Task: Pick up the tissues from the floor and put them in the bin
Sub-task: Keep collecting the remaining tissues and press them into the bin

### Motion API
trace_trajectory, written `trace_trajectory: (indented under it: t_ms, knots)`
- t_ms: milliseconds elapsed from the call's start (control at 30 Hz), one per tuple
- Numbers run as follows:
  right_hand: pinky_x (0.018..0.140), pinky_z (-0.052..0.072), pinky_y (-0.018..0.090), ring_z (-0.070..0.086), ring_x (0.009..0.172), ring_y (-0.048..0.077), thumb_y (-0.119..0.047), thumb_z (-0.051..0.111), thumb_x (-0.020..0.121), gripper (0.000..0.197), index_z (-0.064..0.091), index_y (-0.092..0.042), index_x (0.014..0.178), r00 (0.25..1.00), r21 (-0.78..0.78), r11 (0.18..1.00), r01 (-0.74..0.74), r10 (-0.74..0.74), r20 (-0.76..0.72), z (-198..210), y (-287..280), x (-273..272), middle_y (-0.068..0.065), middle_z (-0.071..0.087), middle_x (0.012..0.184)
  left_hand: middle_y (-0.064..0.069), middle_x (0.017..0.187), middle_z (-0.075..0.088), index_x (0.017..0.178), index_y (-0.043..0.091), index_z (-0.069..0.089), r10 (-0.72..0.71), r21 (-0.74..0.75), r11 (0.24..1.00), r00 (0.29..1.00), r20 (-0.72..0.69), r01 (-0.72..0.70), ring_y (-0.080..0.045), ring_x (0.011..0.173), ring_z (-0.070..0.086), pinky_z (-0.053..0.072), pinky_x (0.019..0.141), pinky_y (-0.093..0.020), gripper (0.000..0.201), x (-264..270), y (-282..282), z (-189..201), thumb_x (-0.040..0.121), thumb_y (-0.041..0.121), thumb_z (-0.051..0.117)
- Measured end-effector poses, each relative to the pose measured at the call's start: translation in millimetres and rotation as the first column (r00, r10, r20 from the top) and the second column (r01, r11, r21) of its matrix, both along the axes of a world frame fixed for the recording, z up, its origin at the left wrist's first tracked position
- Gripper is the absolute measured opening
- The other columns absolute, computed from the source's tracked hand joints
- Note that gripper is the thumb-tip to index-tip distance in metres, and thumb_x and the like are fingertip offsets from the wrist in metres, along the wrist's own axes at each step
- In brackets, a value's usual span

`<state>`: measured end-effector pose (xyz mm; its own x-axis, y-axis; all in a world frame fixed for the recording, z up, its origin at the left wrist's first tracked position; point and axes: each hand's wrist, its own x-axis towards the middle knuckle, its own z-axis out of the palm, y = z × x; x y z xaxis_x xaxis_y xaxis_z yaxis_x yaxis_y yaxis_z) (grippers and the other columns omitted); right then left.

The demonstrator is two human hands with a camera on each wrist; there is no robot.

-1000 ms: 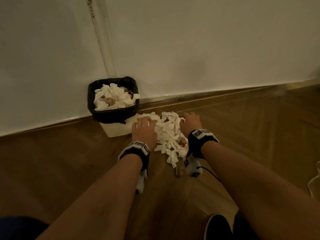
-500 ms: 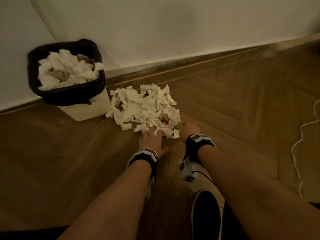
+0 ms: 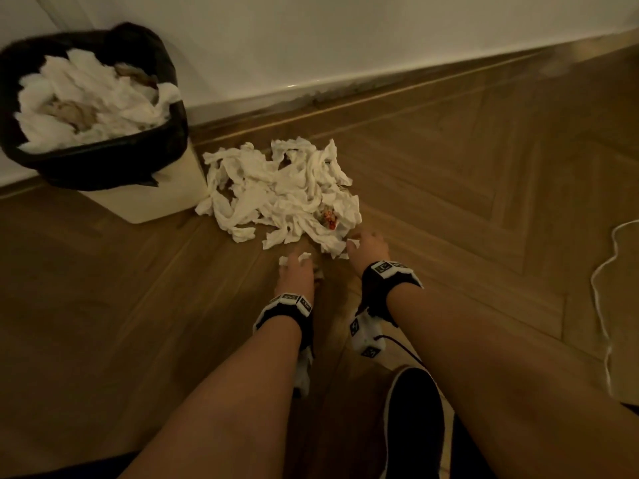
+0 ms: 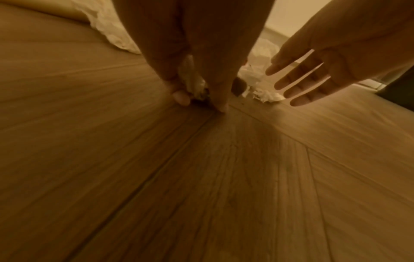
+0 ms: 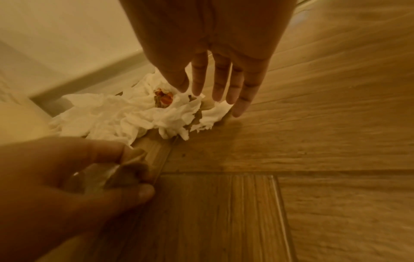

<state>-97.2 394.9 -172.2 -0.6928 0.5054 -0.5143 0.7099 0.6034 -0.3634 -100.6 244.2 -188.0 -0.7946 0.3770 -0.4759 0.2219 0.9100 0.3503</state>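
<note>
A heap of crumpled white tissues [image 3: 283, 191] lies on the wooden floor just right of the bin [image 3: 93, 108], which has a black liner and is full of tissues. A red-stained scrap [image 3: 330, 216] sits in the heap's near right part. My left hand [image 3: 297, 271] is at the heap's near edge and pinches a small tissue scrap [image 4: 193, 83] between thumb and fingers, low over the floor. My right hand [image 3: 366, 247] hovers beside it with fingers straight and spread [image 5: 224, 88], tips at the nearest tissues [image 5: 212, 113].
White wall and skirting board [image 3: 345, 88] run behind the bin and heap. A pale cord [image 3: 601, 305] trails over the floor at the right. My dark shoe [image 3: 415, 426] stands on the floor near the bottom.
Both hands have drawn back from the middle of the heap to its near edge. The left hand now pinches a tissue scrap. The view has come closer and swung right.
</note>
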Motion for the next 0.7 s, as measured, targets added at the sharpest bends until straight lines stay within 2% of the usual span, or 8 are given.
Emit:
trace_trajectory:
  t_ms: [133,233,300,400,467,533,600,700]
  knots:
    - [0.1,0.036,0.041,0.038,0.122,0.035,-0.034,0.057,0.088,0.048,0.044,-0.014,0.129,0.997,0.027,0.999,0.027,-0.025,-0.078,-1,-15,-3,0.014,0.039,0.133,-0.015,0.132,0.035,0.126,0.01,0.043,0.161,0.137,0.977,0.986,0.046,-0.166,-0.033,0.106,0.051,0.043,0.088,-0.037,0.037,-1,-8,1,0.09,0.001,0.044]
    - [0.101,0.034,0.043,0.034,0.126,0.035,-0.045,0.066,0.079,0.066,0.038,-0.014,0.13,0.982,0.023,0.985,0.172,-0.17,-0.087,-2,-31,-8,0.012,0.034,0.136,-0.012,0.134,0.027,0.121,0.011,0.047,0.32,0.234,0.915,0.945,0.07,-0.327,-0.024,0.087,0.052,0.043,0.082,-0.031,0.036,-1,-14,5,0.087,-0.002,0.046]
    - [0.105,0.031,0.044,0.031,0.129,0.036,-0.057,0.065,0.074,0.083,0.031,-0.013,0.135,0.961,0.017,0.961,0.275,-0.274,-0.034,-3,-39,-12,0.014,0.03,0.14,-0.012,0.135,0.03,0.12,0.01,0.049,0.377,0.256,0.885,0.921,0.096,-0.388,-0.025,0.092,0.053,0.041,0.081,-0.029,0.035,-3,-16,8,0.087,-0.003,0.046]
    - [0.109,0.028,0.049,0.029,0.132,0.039,-0.072,0.059,0.068,0.101,0.023,-0.012,0.141,0.939,-0.001,0.942,0.337,-0.336,0.067,-2,-45,-18,0.017,0.024,0.144,-0.014,0.129,0.038,0.12,0.01,0.046,0.402,0.251,0.871,0.906,0.129,-0.422,-0.03,0.105,0.051,0.036,0.075,-0.028,0.038,-10,-19,13,0.086,-0.005,0.045]
    - [0.108,0.03,0.051,0.03,0.131,0.04,-0.069,0.057,0.071,0.095,0.023,-0.016,0.142,0.928,-0.049,0.93,0.363,-0.357,0.105,-3,-45,-23,0.016,0.021,0.146,-0.015,0.129,0.039,0.12,0.009,0.045,0.405,0.264,0.865,0.904,0.135,-0.427,-0.032,0.107,0.05,0.035,0.074,-0.029,0.038,-12,-22,15,0.084,-0.005,0.046]
    - [0.108,0.029,0.049,0.032,0.131,0.038,-0.06,0.049,0.084,0.072,0.029,-0.022,0.142,0.95,-0.059,0.957,0.285,-0.273,0.15,-3,-45,-29,0.011,0.024,0.147,-0.015,0.128,0.039,0.119,0.009,0.045,0.413,0.275,0.857,0.9,0.14,-0.436,-0.033,0.106,0.05,0.035,0.076,-0.031,0.038,-12,-25,16,0.084,-0.005,0.046]
    - [0.106,0.029,0.045,0.036,0.131,0.033,-0.043,0.037,0.096,0.046,0.04,-0.023,0.137,0.97,-0.014,0.985,0.171,-0.166,0.179,-3,-43,-31,0.009,0.035,0.144,-0.015,0.127,0.039,0.119,0.01,0.045,0.43,0.287,0.845,0.892,0.139,-0.452,-0.033,0.105,0.049,0.036,0.077,-0.032,0.038,-12,-29,16,0.084,-0.004,0.046]
    - [0.092,0.046,0.036,0.048,0.123,0.031,-0.026,0.041,0.098,0.034,0.051,-0.013,0.127,0.978,-0.045,0.985,0.164,-0.156,0.141,-4,-36,-27,0.013,0.05,0.133,-0.014,0.131,0.036,0.126,0.012,0.044,0.467,0.281,0.822,0.869,0.165,-0.495,-0.033,0.108,0.049,0.039,0.082,-0.031,0.042,-12,-33,18,0.087,-0.001,0.045]
